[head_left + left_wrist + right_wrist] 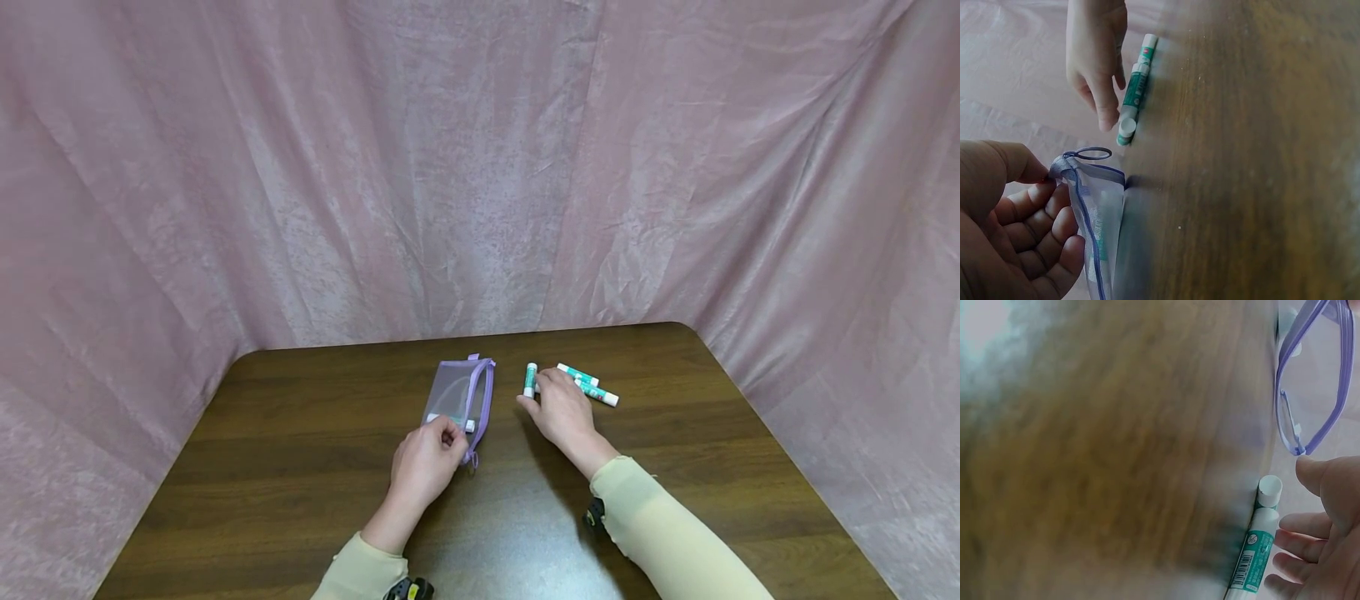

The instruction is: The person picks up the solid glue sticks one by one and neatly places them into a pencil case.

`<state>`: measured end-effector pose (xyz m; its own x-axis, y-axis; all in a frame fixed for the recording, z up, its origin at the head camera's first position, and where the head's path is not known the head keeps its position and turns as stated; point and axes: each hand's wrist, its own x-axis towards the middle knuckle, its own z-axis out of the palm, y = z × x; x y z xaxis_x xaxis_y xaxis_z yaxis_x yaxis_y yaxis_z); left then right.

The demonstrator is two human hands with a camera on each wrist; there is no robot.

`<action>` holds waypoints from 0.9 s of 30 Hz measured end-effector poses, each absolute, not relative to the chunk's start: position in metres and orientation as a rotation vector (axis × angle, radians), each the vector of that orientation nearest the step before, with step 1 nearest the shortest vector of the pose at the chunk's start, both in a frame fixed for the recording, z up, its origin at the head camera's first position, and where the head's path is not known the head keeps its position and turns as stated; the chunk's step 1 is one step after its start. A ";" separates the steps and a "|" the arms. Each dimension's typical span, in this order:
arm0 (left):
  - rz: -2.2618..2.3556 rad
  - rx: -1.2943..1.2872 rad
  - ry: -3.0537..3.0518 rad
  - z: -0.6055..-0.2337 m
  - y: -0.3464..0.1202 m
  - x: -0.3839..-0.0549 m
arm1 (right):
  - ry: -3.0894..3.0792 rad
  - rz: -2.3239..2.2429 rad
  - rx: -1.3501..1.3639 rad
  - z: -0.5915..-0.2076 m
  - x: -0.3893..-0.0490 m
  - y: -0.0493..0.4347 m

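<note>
My left hand (426,460) pinches the near corner of a mesh zipper pouch (448,385) with purple edging between thumb and forefinger. Seen from the right wrist, the pouch's purple-edged mouth (1346,369) gapes. A white-and-green glue stick (469,426) shows at the pouch's near end, partly behind the hand. Over on the right, my right hand (564,408) reaches over loose glue sticks, its fingers loosely extended and nothing gripped. One glue stick (530,380) stands out left of its fingertips; another glue stick (1254,559) lies right beside the fingers in the right wrist view.
Two more glue sticks, one farther back (579,374) and one nearer (598,393), lie to the right of the right hand. Everything rests on a brown wooden table (300,433) with rounded far corners. A pink curtain (420,167) hangs behind it and along both sides.
</note>
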<state>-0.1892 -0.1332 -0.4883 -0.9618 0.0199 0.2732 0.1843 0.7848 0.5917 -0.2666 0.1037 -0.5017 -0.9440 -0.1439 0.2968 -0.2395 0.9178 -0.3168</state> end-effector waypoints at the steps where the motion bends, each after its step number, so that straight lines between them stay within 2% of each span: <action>1: -0.941 -0.157 -2.726 -0.488 -0.133 -0.189 | -2.812 0.510 0.287 -0.502 -0.267 0.104; 27: -0.952 -0.154 -2.741 -0.488 -0.133 -0.190 | -2.794 0.439 0.373 -0.503 -0.273 0.099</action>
